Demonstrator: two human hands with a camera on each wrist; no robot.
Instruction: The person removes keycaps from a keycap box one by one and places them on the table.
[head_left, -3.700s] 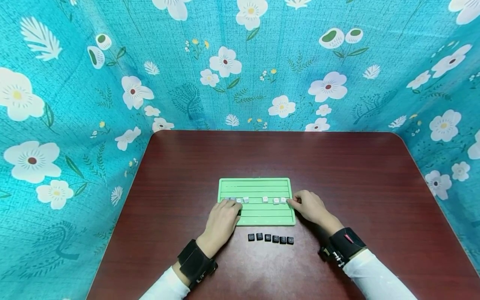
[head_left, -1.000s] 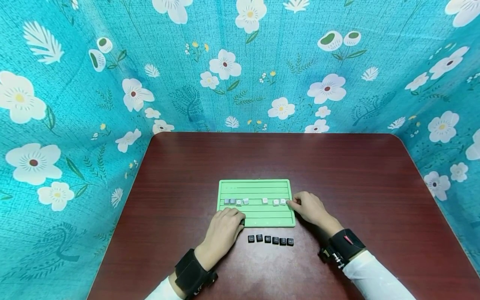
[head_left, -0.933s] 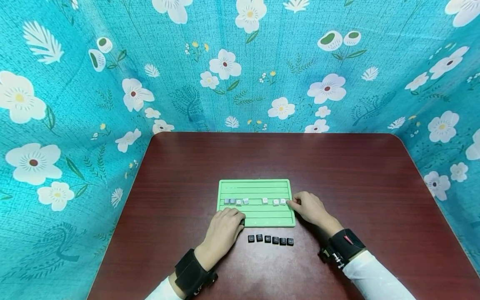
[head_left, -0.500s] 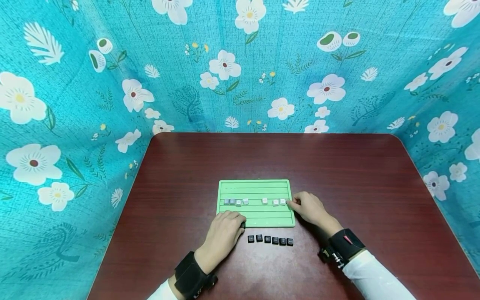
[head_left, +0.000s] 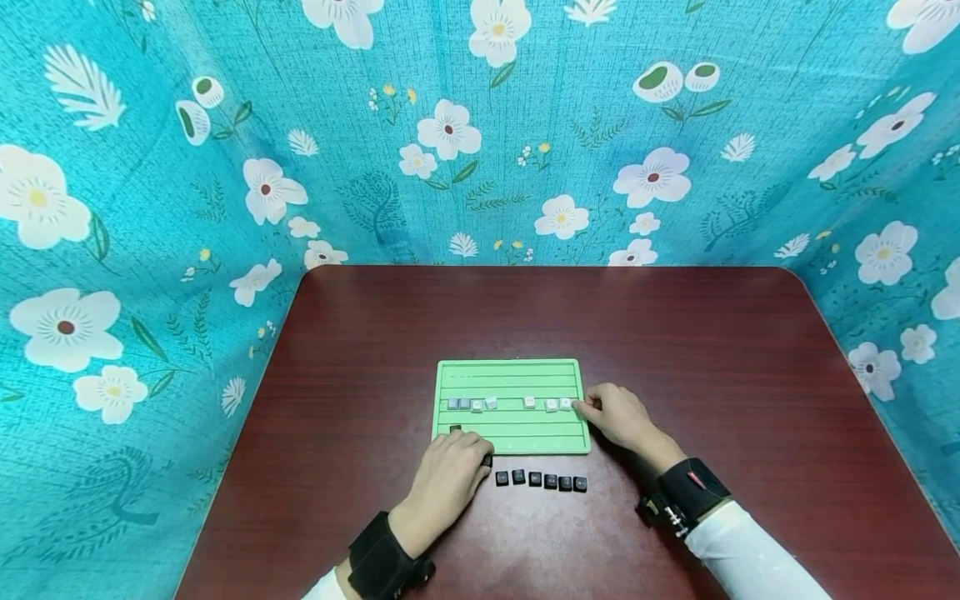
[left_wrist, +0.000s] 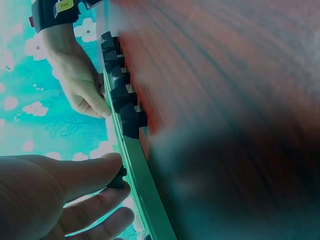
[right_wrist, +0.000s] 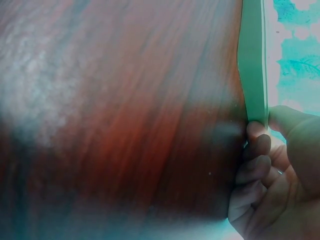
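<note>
A green ridged board (head_left: 532, 442) lies on the table, with a row of several white and pale keycaps (head_left: 529, 402) across its middle. One black keycap (head_left: 455, 428) sits lower on the board at the left, just beyond my left hand (head_left: 447, 475). That hand is over the board's near-left corner and pinches another black keycap (left_wrist: 117, 179) between thumb and finger, as the left wrist view shows. My right hand (head_left: 618, 414) grips the board's right edge, thumb on top and fingers beneath (right_wrist: 257, 130). The left hand hides the board's near-left corner.
Several black keycaps (head_left: 535, 479) stand in a row on the brown table (head_left: 675, 333), between the board's near edge and me. A blue flowered cloth (head_left: 525, 167) hangs behind the table and along both sides.
My left hand has drawn back toward me from the row of pale keycaps to the board's near edge, uncovering those keycaps and the black keycap on the board. The right hand stays put.
</note>
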